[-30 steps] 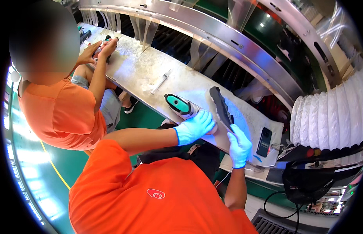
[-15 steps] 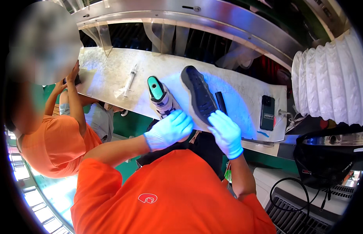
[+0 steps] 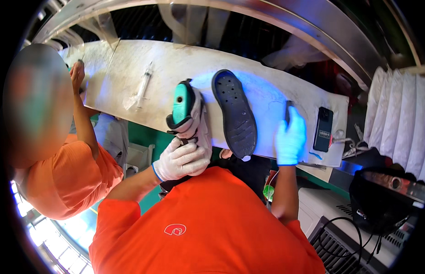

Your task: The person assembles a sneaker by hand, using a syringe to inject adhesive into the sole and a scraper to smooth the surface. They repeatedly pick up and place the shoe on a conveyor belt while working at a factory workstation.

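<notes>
My left hand [image 3: 183, 160], in a white knitted glove, is closed round the near part of a pale grey shoe upper [image 3: 201, 125]. A green shoe last [image 3: 180, 102] with a dark hole shows in the shoe's opening. To the right of it lies a dark shoe sole [image 3: 234, 109], with small round holes at its far end and its near end over the table edge. My right hand [image 3: 290, 139], gloved and lit blue, has its fingers closed on a short black bar-shaped object [image 3: 288, 107] to the right of the sole. Most of that object is hidden by the fingers.
On the pale worktable [image 3: 176, 59] are a syringe [image 3: 144, 84] at left and a black phone [image 3: 323, 129] at right. Another person in orange [image 3: 80, 178] works at left. A white pleated duct [image 3: 395, 118] and black bag [image 3: 381, 196] stand at right.
My right hand has left the sole and moved right, with the black bar-shaped object now at its fingers. My left hand and the shoe upper have shifted slightly left.
</notes>
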Demonstrator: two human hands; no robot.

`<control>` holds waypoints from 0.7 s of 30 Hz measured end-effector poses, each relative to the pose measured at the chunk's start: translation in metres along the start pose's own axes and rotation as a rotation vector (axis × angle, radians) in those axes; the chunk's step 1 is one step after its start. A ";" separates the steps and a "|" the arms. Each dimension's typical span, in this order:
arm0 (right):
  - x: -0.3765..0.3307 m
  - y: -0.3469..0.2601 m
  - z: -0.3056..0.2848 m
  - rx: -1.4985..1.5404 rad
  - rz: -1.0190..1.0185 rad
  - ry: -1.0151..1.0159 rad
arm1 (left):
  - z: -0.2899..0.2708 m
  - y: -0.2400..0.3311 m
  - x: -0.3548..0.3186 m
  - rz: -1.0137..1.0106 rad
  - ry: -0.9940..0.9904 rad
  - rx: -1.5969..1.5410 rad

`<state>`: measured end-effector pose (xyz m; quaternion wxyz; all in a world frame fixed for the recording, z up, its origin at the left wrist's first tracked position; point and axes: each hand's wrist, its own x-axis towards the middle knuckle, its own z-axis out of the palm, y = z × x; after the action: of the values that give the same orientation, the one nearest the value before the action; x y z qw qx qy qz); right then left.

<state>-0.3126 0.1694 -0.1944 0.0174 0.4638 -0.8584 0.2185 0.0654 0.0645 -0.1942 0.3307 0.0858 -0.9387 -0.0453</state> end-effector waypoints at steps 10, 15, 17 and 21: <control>-0.076 -0.037 -0.053 0.388 -0.446 -0.333 | -0.008 -0.028 -0.027 0.133 -0.029 -0.158; -0.109 -0.069 0.012 0.265 -0.466 0.021 | -0.019 -0.021 -0.009 0.146 -0.022 -0.138; -0.105 -0.070 0.001 0.342 -0.458 0.122 | -0.034 -0.016 0.010 0.106 -0.010 -0.147; -0.087 -0.082 -0.051 0.590 -0.462 0.301 | -0.072 -0.001 0.075 -0.145 0.169 -0.159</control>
<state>-0.2056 0.2191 -0.1387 0.0575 0.5923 -0.6199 0.5115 0.0538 0.0472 -0.0922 0.4102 0.1303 -0.8924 -0.1358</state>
